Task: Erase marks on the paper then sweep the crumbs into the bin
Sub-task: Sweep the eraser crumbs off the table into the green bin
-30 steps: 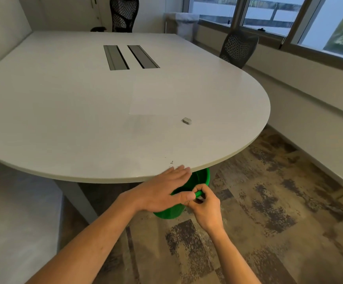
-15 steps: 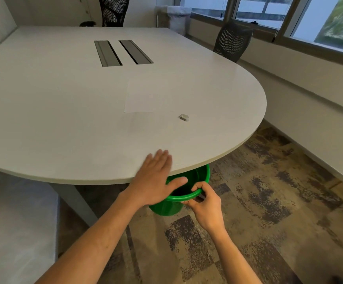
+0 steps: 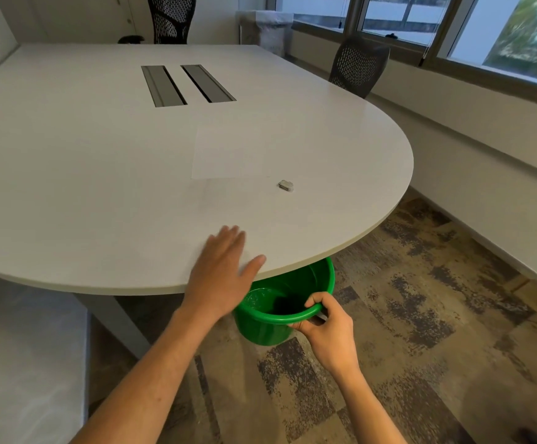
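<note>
Now we count two bare hands, one bin, one sheet of paper and one eraser. On the left, our left hand [image 3: 225,270] lies flat on the near edge of the broad white rounded tabletop [image 3: 68,187], palm down, its fingers [image 3: 228,238] straight and close together with the thumb spread out toward the rim; it holds nothing. Farther in on the tabletop lies the single white rectangular sheet of paper [image 3: 228,152], flat, and we cannot make out any marks on it or crumbs around it. Just beside the sheet's near right corner sits the one small grey-white eraser [image 3: 285,185], apart from both hands. Two dark recessed cable slots [image 3: 187,84] run side by side behind the paper. Below the tabletop's edge, the round green plastic bin [image 3: 270,328] hangs above the patterned carpet floor [image 3: 421,331], partly tucked under the overhang, so the far part of its rim is hidden. Our right hand [image 3: 328,325] grips the bin's near rim, its fingers curled over the lip. Two black mesh chairs stand beyond, one [image 3: 171,17] at the far end, one [image 3: 358,67] by the windows, with a white-lined waste basket [image 3: 272,30] between them.
</note>
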Demonstrator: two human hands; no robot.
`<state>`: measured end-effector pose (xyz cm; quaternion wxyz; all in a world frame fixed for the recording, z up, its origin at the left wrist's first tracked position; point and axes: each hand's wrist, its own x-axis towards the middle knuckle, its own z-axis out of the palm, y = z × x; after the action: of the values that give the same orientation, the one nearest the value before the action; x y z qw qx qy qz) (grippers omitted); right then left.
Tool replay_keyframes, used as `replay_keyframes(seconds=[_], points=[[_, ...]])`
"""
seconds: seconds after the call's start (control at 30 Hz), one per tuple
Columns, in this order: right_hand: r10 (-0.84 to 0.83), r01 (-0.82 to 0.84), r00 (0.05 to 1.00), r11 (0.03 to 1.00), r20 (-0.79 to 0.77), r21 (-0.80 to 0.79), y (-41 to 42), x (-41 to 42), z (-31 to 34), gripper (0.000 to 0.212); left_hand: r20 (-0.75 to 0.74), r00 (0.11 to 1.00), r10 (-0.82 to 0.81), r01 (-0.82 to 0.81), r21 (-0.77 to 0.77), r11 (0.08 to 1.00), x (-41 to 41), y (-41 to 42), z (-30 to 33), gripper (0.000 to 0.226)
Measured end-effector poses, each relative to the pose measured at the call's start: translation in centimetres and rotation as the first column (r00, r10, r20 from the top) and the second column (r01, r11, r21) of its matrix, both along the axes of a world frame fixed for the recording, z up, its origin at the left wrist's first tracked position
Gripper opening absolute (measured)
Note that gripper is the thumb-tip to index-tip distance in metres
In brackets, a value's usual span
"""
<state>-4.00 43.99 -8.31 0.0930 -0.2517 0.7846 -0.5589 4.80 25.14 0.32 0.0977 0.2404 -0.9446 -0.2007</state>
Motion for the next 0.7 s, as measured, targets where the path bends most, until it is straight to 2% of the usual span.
replay_keyframes(seconds=[0.1,0.17,0.3,0.4,0.47,0.57,0.63,0.7], points=[[0.003,-0.003,1.000,1.000,-0.003,0.003,-0.1,0.1,0.1,0.038,0.260,0.965,0.021,0.006,-0.103,0.995,-0.5,-1.2,-0.9,0.097],[0.006,-0.006,1.000,1.000,-0.003,-0.007,-0.2,0.2,0.1,0.037,0.304,0.948,-0.090,0.135,-0.132,0.982,-0.8,0.0,-1.3,0.102],[0.021,-0.021,1.000,0.999,0.021,-0.025,-0.5,0.3,0.4,0.031,0.257,0.876,-0.407,0.438,-0.074,0.896,-1.3,3.5,-1.1,0.090],[0.022,-0.021,0.999,0.999,0.025,-0.045,-0.5,0.4,0.7,0.030,0.069,0.852,-0.519,0.514,0.083,0.854,-1.1,4.2,-1.2,0.075],[0.027,-0.026,0.999,0.998,0.024,-0.051,-0.3,0.3,0.8,0.032,-0.040,0.889,-0.457,0.457,0.145,0.877,-1.0,3.7,-0.8,0.069],[0.012,-0.010,0.999,0.999,0.034,-0.050,0.0,0.3,0.8,0.036,-0.078,0.965,-0.252,0.259,0.098,0.961,-1.9,1.2,0.3,0.069],[0.003,-0.002,0.999,0.999,0.036,-0.038,0.1,0.3,0.6,0.038,0.011,0.990,-0.141,0.140,0.038,0.989,-3.2,-1.5,0.7,0.080],[0.003,-0.002,0.999,1.000,0.032,-0.026,0.2,0.4,0.5,0.039,0.184,0.981,-0.057,0.057,0.004,0.998,-4.3,-3.9,0.4,0.096]])
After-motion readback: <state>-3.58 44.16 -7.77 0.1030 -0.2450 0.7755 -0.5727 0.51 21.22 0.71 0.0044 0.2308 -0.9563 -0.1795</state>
